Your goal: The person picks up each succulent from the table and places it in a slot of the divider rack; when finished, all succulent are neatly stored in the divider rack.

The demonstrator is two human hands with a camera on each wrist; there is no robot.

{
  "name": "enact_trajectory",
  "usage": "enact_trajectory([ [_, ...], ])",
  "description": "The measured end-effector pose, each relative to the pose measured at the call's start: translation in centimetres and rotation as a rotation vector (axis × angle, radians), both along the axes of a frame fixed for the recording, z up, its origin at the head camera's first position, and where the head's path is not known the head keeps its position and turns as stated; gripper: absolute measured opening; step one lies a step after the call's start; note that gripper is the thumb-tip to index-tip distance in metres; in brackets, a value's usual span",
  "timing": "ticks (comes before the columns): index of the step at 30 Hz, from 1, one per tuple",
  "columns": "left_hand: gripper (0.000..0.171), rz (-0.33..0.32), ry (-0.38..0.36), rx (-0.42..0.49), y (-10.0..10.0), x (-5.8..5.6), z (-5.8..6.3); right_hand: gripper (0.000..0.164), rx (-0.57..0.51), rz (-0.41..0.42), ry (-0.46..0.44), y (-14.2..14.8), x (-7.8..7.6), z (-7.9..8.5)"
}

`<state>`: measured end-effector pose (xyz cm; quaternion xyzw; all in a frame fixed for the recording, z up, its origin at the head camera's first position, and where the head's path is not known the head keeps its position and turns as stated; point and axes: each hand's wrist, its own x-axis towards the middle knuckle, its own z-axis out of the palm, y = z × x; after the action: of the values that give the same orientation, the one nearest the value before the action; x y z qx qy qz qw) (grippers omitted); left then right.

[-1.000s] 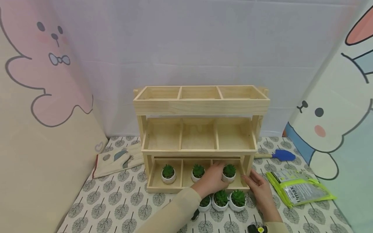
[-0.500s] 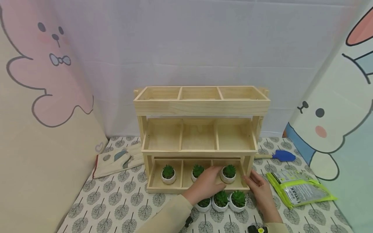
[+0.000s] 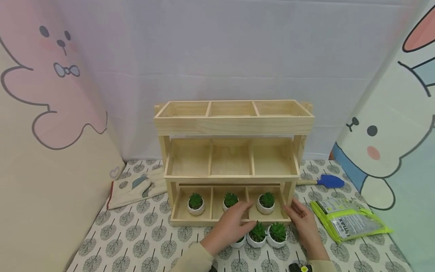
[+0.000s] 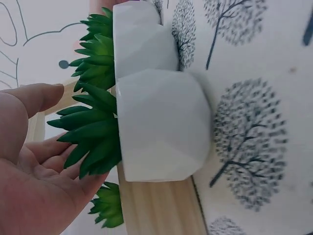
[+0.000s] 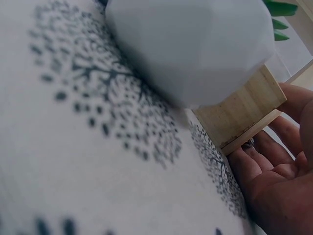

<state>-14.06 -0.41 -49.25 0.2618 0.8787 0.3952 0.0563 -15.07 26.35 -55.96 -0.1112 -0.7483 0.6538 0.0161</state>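
Note:
A three-tier wooden planter shelf [image 3: 234, 125] stands on the table. Its bottom tray [image 3: 190, 223] has one small potted succulent in each compartment, the right-hand succulent [image 3: 266, 204] among them. My left hand [image 3: 228, 228] is held with thumb and fingers spread over the tray's front edge, nothing between them. In the left wrist view that hand overlaps the leaves of a front-row succulent [image 4: 164, 125]. My right hand [image 3: 306, 228] grips the bottom tray's right end, thumb on the inner side and fingers outside, as the right wrist view shows the end panel [image 5: 239, 107] between them.
Three potted succulents [image 3: 277, 235] stand in a row before the shelf, the left one partly hidden by my left hand. Work gloves [image 3: 136, 187] lie at left. On the right are a blue trowel [image 3: 330, 181] and a green bag [image 3: 351, 219]. Upper tiers hold nothing.
My left hand has let go of the succulent in the right compartment and drawn back to the left and toward me. That pot shifted slightly left. My right hand stays put.

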Motion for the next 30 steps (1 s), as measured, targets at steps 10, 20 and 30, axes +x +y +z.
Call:
enact_trajectory([
  [10,0.05,0.033,-0.094,0.148,-1.8,1.2,-1.3,0.065,-0.006,0.01,0.003,0.0,0.1,0.1],
  [20,0.05,0.058,-0.015,0.181,-3.1,2.6,-2.3,0.067,-0.01,0.013,-0.013,-0.1,0.2,0.2],
  [30,0.049,0.095,-0.046,0.277,-4.3,3.5,-2.6,0.067,-0.015,0.016,-0.018,0.0,0.1,0.3],
])
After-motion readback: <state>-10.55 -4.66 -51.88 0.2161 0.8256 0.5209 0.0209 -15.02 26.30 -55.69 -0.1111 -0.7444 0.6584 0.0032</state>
